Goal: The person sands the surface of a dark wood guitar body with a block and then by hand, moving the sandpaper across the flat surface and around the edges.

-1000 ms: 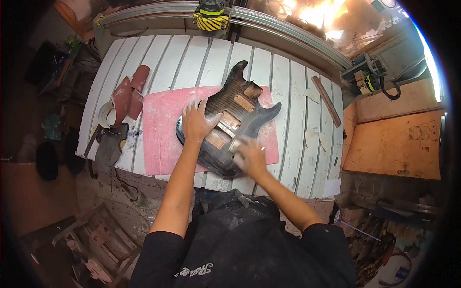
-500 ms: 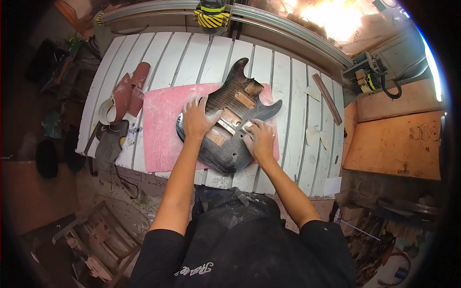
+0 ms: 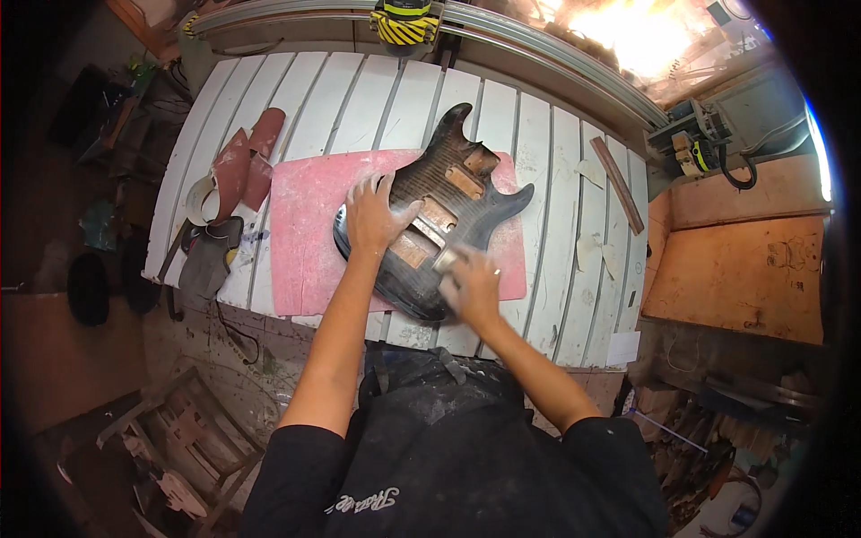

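A dark electric guitar body (image 3: 414, 188) with wood grain showing and several cut-out cavities lies on a pink mat (image 3: 305, 224). My left hand (image 3: 369, 215) rests flat on its left side, fingers stretched out and thumb apart. On the lower right part of the body, my right hand (image 3: 473, 285) is closed on a small pale pad (image 3: 446, 260), pressed against the surface beside the cavities. Motion smears the right fingers, and the pad's exact kind is not clear.
The white slatted table (image 3: 359, 94) carries curled reddish abrasive sheets (image 3: 231, 175) and a grey-black tool (image 3: 211, 260) at left. A brown strip (image 3: 617, 184) and pale scraps (image 3: 589, 247) lie at right. A machine head with striped guard (image 3: 404, 27) hangs over the far edge.
My right hand has slid down and left across the guitar body with the pad. My left hand stays in place on the body. The whole view has shifted slightly.
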A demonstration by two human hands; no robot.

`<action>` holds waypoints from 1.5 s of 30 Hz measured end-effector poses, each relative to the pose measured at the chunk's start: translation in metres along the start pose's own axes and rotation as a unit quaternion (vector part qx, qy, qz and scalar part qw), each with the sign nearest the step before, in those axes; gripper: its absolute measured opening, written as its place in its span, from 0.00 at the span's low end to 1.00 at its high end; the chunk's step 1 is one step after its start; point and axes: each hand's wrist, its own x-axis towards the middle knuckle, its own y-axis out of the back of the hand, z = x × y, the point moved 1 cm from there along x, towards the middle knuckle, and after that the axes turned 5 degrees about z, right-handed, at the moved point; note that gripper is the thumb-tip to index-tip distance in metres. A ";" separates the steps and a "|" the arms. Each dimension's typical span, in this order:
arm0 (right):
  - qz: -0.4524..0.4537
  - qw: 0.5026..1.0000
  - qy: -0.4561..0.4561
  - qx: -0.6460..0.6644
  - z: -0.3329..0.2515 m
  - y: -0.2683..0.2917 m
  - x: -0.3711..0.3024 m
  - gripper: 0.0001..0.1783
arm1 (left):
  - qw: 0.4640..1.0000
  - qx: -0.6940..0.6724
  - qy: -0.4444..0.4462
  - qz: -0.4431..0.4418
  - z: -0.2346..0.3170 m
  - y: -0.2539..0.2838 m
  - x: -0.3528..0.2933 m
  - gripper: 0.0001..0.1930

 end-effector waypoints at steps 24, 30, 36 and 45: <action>-0.010 1.000 0.019 0.008 0.001 -0.001 0.000 0.13 | 1.000 0.007 0.000 0.001 -0.003 -0.003 -0.001 0.44; 0.003 0.999 0.003 0.033 0.027 0.006 0.026 0.13 | 1.000 0.003 -0.001 0.003 -0.001 -0.002 -0.001 0.44; -0.020 0.999 0.044 0.010 0.006 0.000 0.000 0.16 | 1.000 -0.002 -0.001 0.010 -0.002 -0.004 -0.001 0.43; 0.014 0.998 -0.047 -0.042 0.035 0.007 0.036 0.16 | 1.000 0.004 0.002 0.005 0.002 -0.003 0.000 0.43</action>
